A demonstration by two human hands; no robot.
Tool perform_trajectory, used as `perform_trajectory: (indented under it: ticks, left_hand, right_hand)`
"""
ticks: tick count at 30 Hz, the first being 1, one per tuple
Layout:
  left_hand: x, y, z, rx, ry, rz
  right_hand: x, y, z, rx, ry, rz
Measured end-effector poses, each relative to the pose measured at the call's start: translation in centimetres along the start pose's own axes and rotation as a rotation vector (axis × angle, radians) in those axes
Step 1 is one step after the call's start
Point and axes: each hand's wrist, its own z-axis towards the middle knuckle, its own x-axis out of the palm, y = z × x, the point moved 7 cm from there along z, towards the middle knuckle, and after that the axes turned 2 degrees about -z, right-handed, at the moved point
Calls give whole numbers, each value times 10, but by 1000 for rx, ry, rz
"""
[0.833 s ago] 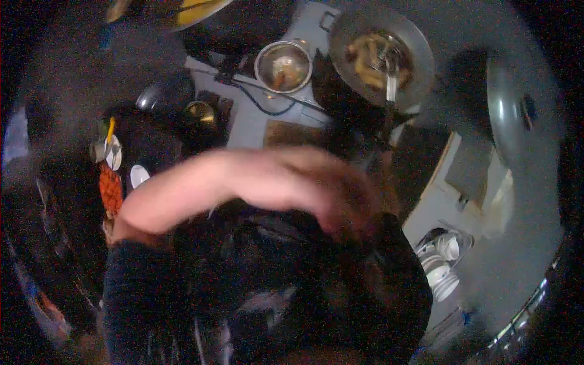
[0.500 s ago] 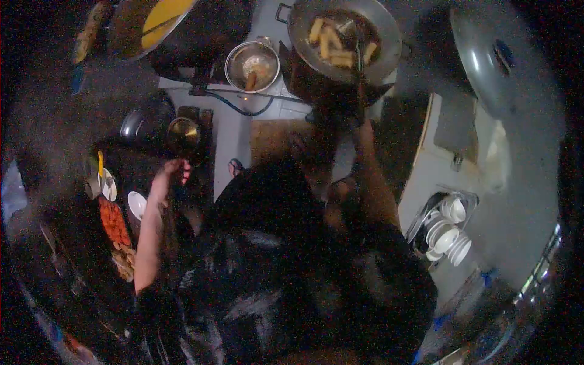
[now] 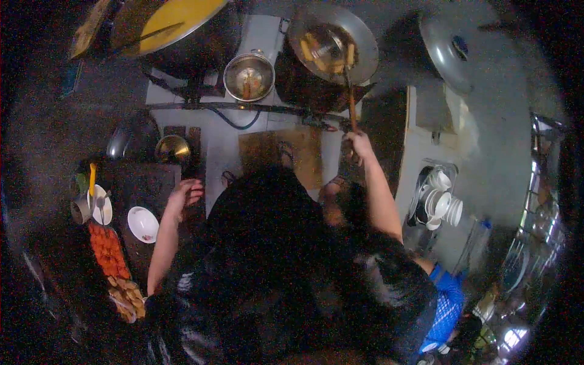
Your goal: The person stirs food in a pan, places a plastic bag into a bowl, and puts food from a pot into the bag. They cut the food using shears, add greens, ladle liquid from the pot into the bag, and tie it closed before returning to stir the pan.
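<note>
My right hand (image 3: 359, 146) is closed around the long handle of a spatula (image 3: 351, 100). The spatula reaches forward into a wide metal wok (image 3: 367, 42), where golden, roll-shaped pieces (image 3: 309, 47) lie in dark oil. Its head is hard to make out among them. Off to the left, my left hand (image 3: 190, 191) hangs with loosely bent, parted fingers and nothing visible in it. A white bowl (image 3: 143, 224) with a few scraps inside is closest to that hand, apart from it.
A small metal strainer-like pot (image 3: 250, 76) stands left of the wok, beside a big pot of yellow liquid (image 3: 179, 27). Orange-red food (image 3: 108, 249) lines the left table. White bowls (image 3: 439, 204) are stacked at right. A person's blue sleeve (image 3: 447, 304) shows lower right.
The view has shifted. My left hand has moved back from near the brass-coloured bowl, and the spatula has moved lower in the wok. A person in blue has come into view at lower right.
</note>
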Motion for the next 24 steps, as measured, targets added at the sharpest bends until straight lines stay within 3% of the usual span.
perform_trajectory:
  ticks: [2, 3, 7, 10, 13, 15, 18, 20, 22, 23, 24]
  left_hand:
    - [-26, 8, -4, 26, 10, -18]
    - [-40, 9, -11, 11, -45, -9]
    - [-55, 14, -31, -30, -137, 16]
    - [-62, 30, -30, -47, -93, -24]
    - [-45, 24, -47, -44, -176, -7]
    - [-38, 42, -34, -4, -32, -72]
    - [-44, 75, -21, -76, -68, -115]
    - [-40, 87, -16, -102, -57, -125]
    - [-25, 83, -5, -94, -15, -207]
    - [-19, 85, -1, -107, -12, -205]
    - [-10, 85, 5, -100, 31, -169]
  right_hand:
    - [-2, 17, -9, 72, -32, -282]
    - [-12, -22, 35, 45, -40, -268]
    - [-22, -15, 100, -68, -60, -349]
    - [-29, -2, 147, -154, -221, -383]
    - [-51, -15, 185, -208, -368, -461]
    - [-54, 35, 176, -405, -506, -921]
    - [-53, 77, 145, -386, -445, -746]
    - [-69, 35, 201, -364, -422, -838]
    - [-69, -5, 227, -199, -187, -489]
    - [-58, 8, 175, 74, -211, -190]
    - [-58, -10, 198, -49, -146, -523]
